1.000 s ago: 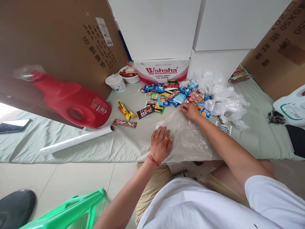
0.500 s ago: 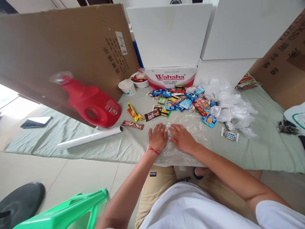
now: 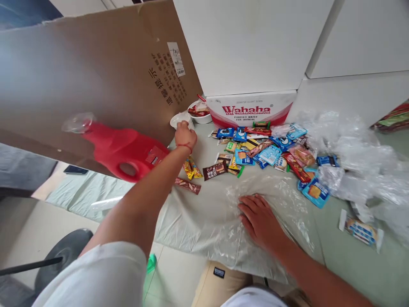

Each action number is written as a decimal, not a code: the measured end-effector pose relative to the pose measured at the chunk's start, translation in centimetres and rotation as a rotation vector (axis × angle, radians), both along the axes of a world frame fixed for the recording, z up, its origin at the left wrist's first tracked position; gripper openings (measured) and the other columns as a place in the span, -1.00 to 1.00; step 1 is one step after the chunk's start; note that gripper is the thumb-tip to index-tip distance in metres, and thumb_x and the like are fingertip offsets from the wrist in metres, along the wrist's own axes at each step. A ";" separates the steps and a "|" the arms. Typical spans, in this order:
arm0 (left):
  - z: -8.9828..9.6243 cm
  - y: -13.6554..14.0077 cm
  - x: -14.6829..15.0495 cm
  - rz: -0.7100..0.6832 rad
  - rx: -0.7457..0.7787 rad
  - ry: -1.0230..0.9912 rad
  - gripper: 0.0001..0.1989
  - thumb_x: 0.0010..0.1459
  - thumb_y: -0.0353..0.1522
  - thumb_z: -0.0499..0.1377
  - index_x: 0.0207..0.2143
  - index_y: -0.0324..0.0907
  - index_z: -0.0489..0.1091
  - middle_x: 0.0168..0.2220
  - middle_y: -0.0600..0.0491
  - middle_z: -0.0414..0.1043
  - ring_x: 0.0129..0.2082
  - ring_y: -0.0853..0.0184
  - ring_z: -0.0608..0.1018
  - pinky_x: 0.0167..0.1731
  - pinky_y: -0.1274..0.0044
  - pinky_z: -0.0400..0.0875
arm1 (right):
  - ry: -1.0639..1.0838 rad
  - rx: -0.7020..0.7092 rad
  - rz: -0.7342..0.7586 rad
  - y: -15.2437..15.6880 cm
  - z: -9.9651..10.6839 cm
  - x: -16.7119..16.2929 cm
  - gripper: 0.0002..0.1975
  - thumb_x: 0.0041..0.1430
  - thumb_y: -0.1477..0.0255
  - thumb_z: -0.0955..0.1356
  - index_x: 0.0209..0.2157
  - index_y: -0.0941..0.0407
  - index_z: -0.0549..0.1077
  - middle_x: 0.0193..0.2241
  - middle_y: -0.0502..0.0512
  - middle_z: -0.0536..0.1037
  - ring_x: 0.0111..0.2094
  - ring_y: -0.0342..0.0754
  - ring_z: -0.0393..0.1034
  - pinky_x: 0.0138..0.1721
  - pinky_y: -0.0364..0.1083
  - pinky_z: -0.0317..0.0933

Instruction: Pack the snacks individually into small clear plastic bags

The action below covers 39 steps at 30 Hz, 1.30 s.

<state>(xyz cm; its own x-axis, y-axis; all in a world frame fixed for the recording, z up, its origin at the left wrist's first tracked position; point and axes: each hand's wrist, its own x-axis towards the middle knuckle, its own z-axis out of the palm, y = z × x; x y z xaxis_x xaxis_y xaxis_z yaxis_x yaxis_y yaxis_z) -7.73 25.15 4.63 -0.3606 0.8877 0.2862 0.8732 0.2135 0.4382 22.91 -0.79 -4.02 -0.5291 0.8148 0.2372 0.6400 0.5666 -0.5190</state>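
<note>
My left hand reaches over to the white paper cup. Its fingers are at the cup's mouth and mostly hidden, so I cannot see whether they hold anything. Flat on a sheet of clear plastic film, my right hand rests with fingers stretched out. Just beyond the film lies a pile of small wrapped snacks in several colours. Below the left wrist are yellow-wrapped snacks, and a brown snack bar lies to their right.
A red jug leans by the cardboard panel on the left. Behind the cup stands a bowl of red packets. The Wahaha box is at the back. Crumpled clear plastic covers the right, near a single wrapped bar.
My left hand has left the film and moved forward and left to the paper cup. The right hand stays on the film. The view has shifted closer to the table.
</note>
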 end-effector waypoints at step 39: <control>4.3 -3.4 39.6 -0.728 0.166 -0.218 -0.40 0.28 -0.13 0.23 0.30 -0.06 0.21 0.37 -0.16 0.15 0.43 -0.07 0.19 0.35 0.04 0.21 | 0.057 0.018 0.019 1.0 0.3 0.3 -0.85 0.30 0.42 0.38 -0.15 0.17 0.53 -0.14 0.14 0.55 -0.03 0.09 0.28 0.16 0.10 0.14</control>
<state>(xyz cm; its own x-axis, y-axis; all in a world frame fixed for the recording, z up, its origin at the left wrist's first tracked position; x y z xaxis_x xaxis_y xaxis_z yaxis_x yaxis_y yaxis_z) 31.90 21.79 8.97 0.2331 0.8744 0.4254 0.6586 -0.4639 0.5925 23.21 0.24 -3.71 -0.5300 0.7998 0.2819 0.5986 0.5883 -0.5436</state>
